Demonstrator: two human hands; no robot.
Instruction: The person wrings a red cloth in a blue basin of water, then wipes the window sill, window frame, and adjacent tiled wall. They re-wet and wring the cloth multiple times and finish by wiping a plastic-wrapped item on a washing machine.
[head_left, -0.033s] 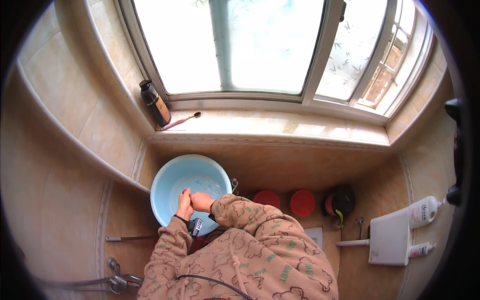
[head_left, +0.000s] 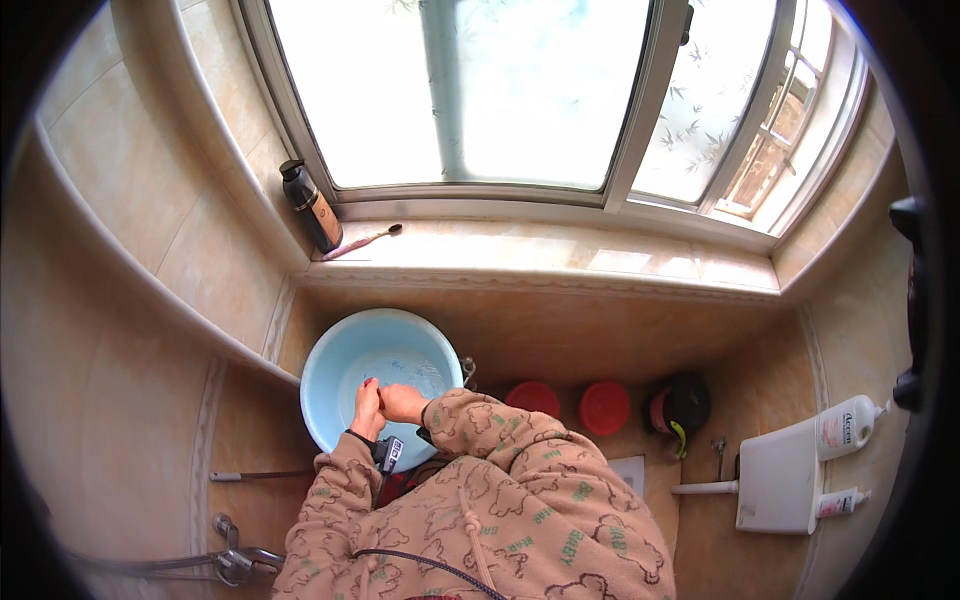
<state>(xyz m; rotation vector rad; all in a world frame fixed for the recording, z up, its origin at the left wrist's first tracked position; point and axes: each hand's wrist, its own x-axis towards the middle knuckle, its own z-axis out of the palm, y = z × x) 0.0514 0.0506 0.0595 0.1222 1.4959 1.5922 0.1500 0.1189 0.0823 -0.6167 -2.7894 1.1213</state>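
While held over a blue basin (head_left: 330, 370): a small red item (head_left: 369, 382), mostly hidden

Reckoning the clock from the joined hands, start leftmost: at eleven o'clock, on the window sill (head_left: 520, 245), a dark pump bottle (head_left: 312, 210), well apart. Next, round walls of the blue basin, with bluish marks on the bottom toward one o'clock; cannot tell whether print or water. Inside the rim, near the middle, the left hand (head_left: 367, 408), folded narrowly on the small red item, with a red end showing toward eleven o'clock. Touching, at the left hand's three o'clock, the right hand (head_left: 404, 403), curled in; cannot tell whether gripping the same piece or merely pressing. Judging from so little, likely light, slippery if wet, probably not fragile; cannot tell whether soft or stiff. Best held by the covered middle with the left, leaving the red end free, and steadied from three o'clock with the right. Farther off, also at three o'clock, two red round lids (head_left: 605, 407), side by side.
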